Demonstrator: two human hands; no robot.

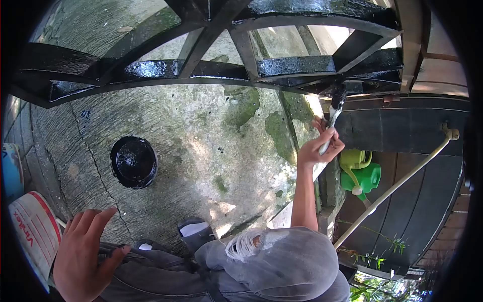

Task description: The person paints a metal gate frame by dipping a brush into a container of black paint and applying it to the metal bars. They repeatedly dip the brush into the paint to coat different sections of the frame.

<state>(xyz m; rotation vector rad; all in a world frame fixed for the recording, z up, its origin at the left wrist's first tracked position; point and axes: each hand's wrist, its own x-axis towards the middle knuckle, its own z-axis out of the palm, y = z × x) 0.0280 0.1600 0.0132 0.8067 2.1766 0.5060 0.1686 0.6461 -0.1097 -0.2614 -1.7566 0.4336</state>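
My right hand (323,144) is closed around the pale handle of a paintbrush (335,108). The brush points up, its bristles dark with black paint, at the lower edge of a black metal frame (216,70) near its right end. Much of that frame has a wet, glossy black coat. My left hand (85,254) hangs at the lower left over my leg, fingers apart, holding nothing. A round container of black paint (134,162) stands on the concrete between my feet and the frame.
A white bucket with red lettering (32,226) and a blue can (11,171) stand at the left. Yellow-green (354,159) and green watering cans (370,177) sit at the right, near a long pale pipe (397,189). A dark wall (392,126) borders the cracked concrete floor (201,151).
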